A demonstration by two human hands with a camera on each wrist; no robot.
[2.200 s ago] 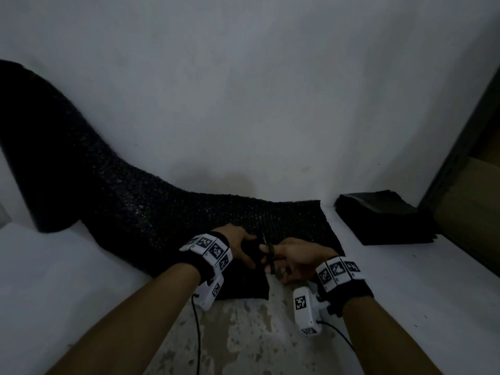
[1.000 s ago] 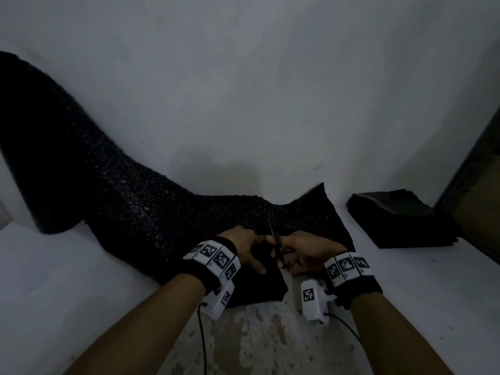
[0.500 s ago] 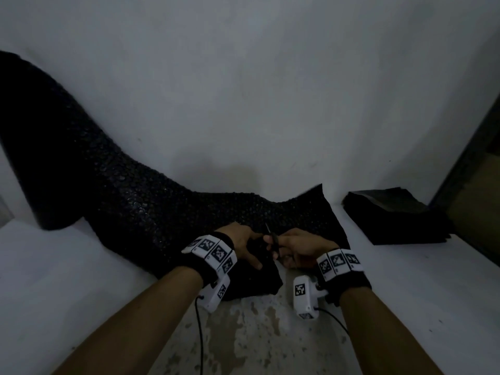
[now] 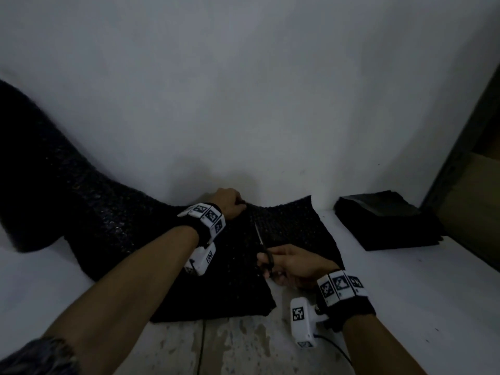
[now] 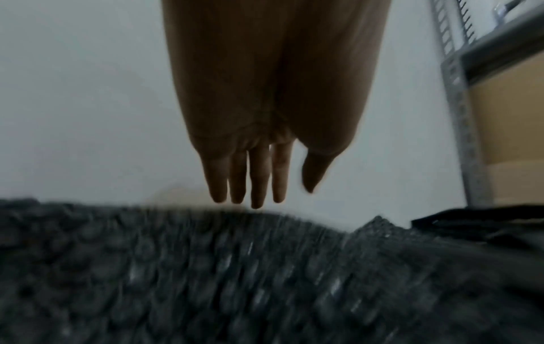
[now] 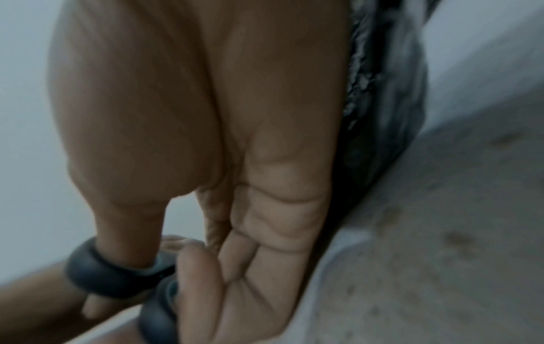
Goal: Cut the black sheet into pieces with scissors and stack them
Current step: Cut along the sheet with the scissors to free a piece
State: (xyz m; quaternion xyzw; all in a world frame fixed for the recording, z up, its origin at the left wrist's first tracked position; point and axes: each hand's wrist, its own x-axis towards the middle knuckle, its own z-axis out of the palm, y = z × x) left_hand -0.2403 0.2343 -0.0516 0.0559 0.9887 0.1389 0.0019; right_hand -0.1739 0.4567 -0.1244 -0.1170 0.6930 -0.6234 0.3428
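The long black bubbly sheet runs from the left wall across the white table. Its right end lies flat between my hands. My left hand reaches to the sheet's far edge; in the left wrist view its fingers are straight, tips just over that edge of the sheet. My right hand grips the scissors at the near part of the sheet, blades pointing away from me. In the right wrist view my thumb sits through one black ring of the scissors. A stack of cut black pieces lies to the right.
The white wall stands right behind the sheet. A metal shelf with a cardboard box borders the table on the right, also in the left wrist view as the shelf. The table's near surface is worn and stained.
My left hand left its place beside the scissors and moved forward to the sheet's far edge. The right hand still holds the scissors on the sheet.
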